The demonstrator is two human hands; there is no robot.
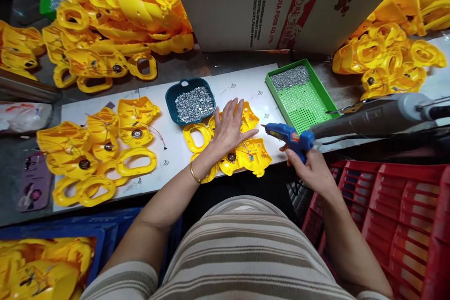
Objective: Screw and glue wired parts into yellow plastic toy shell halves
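Observation:
My right hand (311,168) is wrapped round the handle of a blue hot glue gun (288,135), its nozzle pointing left. My left hand (229,125) has its fingers stretched out and spread over a yellow plastic shell (250,117) with a ring handle; whether it presses on it I cannot tell. Just below lies a second yellow shell (258,153), hollow side up, showing a round speaker, thin wires and a small circuit board. Behind my left hand stands a dark teal tray (169,103) of small metal screws.
A green perforated tray (298,101) holds more screws. Yellow shells (135,119) lie at the left, with heaps of others behind. A large carton (239,9) stands at the back. The grey machine arm (372,115) reaches in from the right, above a red crate (386,206).

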